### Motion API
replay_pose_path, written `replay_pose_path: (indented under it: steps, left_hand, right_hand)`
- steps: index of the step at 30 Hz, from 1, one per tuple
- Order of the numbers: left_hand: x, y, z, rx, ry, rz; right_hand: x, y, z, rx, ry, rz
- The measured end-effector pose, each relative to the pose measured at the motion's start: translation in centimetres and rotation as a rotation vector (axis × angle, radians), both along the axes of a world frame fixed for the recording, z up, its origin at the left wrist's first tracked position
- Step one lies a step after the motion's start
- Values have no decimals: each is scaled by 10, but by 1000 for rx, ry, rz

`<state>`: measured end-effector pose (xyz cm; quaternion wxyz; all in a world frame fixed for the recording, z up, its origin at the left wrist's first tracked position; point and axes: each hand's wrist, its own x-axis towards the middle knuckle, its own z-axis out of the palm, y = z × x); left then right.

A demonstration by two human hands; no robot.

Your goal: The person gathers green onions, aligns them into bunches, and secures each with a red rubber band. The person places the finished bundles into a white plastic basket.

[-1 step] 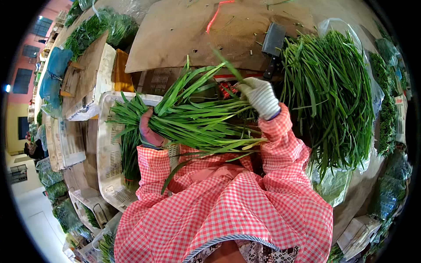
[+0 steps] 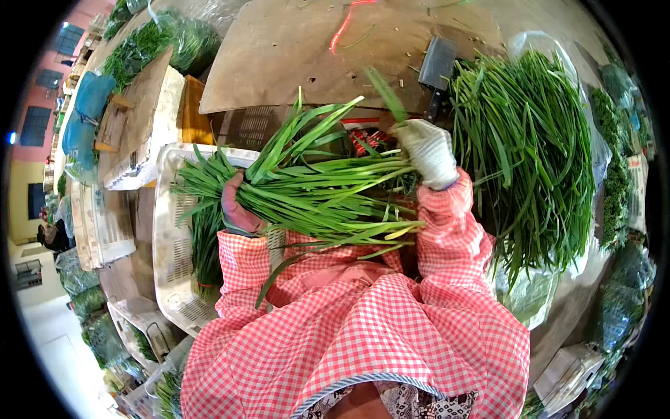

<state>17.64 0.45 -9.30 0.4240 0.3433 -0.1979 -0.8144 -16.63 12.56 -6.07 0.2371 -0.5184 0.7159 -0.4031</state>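
A bunch of long flat green leaves that look like garlic chives (image 2: 328, 192) lies across the space in front of my body. My left hand (image 2: 239, 208), in a dark pinkish glove, is wrapped around it near its left end. My right hand (image 2: 430, 155), in a whitish knit glove, is closed at the right end of the bunch. A single chive leaf (image 2: 386, 94), blurred by motion, sticks up from its fingers. To the right of that hand rests a large heap of chives (image 2: 523, 153). A cleaver (image 2: 437, 66) lies just beyond the glove.
Under my left hand is a white plastic crate (image 2: 173, 258) with a tied bundle (image 2: 204, 248) in it. A brown board (image 2: 293, 59) spreads out ahead, with red ties (image 2: 366, 140) near its front edge. Foam boxes (image 2: 143, 150) and bagged greens (image 2: 174, 42) stand at the left.
My right hand has moved slightly right and toward the heap, its leaf swinging with it. My left hand still grips the bunch in the same place.
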Motion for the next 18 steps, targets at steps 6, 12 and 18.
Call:
replay_pose_path:
  steps: [6, 12, 18]
  left_hand:
    - [8, -10, -15, 16, 102, -61]
    - [19, -26, -32, 29, -32, -38]
    - [17, -26, -32, 136, 70, 21]
  right_hand:
    - [-36, 14, -22, 43, -42, -109]
    - [13, -54, -63, -116, -769, 30]
    - [22, -87, -41, -61, -860, -68]
